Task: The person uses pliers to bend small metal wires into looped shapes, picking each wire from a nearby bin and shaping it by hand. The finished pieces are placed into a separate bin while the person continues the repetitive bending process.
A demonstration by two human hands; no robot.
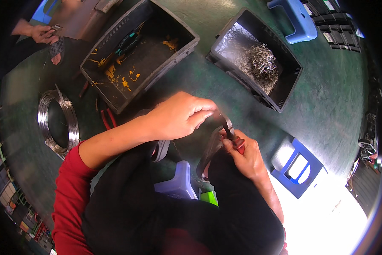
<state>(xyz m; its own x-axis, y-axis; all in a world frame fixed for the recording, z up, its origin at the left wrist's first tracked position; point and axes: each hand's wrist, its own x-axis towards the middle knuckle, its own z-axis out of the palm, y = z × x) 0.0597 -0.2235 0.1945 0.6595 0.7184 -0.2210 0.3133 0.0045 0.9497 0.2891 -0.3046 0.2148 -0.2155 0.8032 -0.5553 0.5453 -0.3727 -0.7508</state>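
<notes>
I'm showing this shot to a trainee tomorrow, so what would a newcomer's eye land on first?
First the two hands at centre: the left hand closed over something small, the right hand holding a red-handled tool against it. Next, two dark crates on the green floor above: a yellow-spattered crate and a crate of tangled wire scraps. A shiny wire coil lies at left.

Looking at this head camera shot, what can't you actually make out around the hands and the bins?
- Head view: what the left hand pinches is hidden by its curled fingers.
- The red-handled tool in the right hand: its tip is too dark and small to tell its kind.
- The tangled wire pieces in the right bin: too fine to count.
- Lower right floor: washed out by glare.
</notes>
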